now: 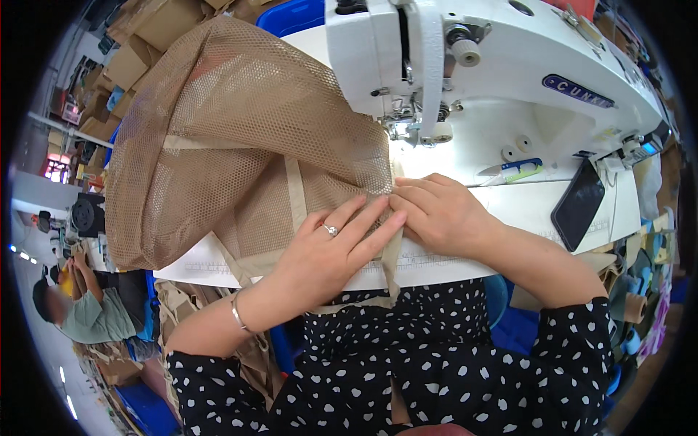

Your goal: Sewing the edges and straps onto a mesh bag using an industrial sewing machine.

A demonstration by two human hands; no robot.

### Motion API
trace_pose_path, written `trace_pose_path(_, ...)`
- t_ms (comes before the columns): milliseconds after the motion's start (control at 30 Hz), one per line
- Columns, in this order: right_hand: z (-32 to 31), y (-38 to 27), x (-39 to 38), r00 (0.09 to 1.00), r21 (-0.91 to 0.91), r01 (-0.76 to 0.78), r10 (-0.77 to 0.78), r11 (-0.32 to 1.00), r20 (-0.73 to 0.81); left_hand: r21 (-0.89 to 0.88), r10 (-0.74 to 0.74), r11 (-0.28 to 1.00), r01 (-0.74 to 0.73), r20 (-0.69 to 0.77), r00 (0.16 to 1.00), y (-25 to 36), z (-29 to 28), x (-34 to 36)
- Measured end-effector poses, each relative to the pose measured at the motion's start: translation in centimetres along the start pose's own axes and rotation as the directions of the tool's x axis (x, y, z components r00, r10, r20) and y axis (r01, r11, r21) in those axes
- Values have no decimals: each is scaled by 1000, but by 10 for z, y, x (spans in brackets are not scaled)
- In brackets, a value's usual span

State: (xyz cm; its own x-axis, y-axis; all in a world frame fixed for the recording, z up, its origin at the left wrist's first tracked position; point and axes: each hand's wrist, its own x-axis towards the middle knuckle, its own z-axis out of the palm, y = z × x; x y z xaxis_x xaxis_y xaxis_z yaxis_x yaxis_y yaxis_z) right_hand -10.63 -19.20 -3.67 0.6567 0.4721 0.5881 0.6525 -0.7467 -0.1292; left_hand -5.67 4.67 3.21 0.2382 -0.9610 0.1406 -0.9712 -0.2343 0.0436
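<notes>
Loosely bunched, see-through brown mesh fabric [283, 87], cream tape [297, 190] along seams, left of sewing machine [523, 51]. My left hand [316, 251] lies spread on it; my right hand [445, 216] curls at edge, whether pinching I cannot tell.

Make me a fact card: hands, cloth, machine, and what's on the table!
Left hand: on the cloth, wearing a ring
Right hand: at the cloth's right edge, near the left fingertips
Cloth: brown mesh, pale strips
Machine: white, for sewing
On the table: black phone, small snips, two white discs
</notes>
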Motion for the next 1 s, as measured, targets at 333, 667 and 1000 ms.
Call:
trace_pose_path(333,-9,3,3,998,125,-32,24,992,58,-59,-94,994,95,15,995,19,21,-9)
trace_pose_path(667,-12,18,4,984,166,-180,180,970,13,-44,-105,993,108,71,992,12,21,8)
trace_pose_path(1000,-9,20,4,962,70,-274,274,959,-3,21,43,999,-43,3,999,-8,29,17)
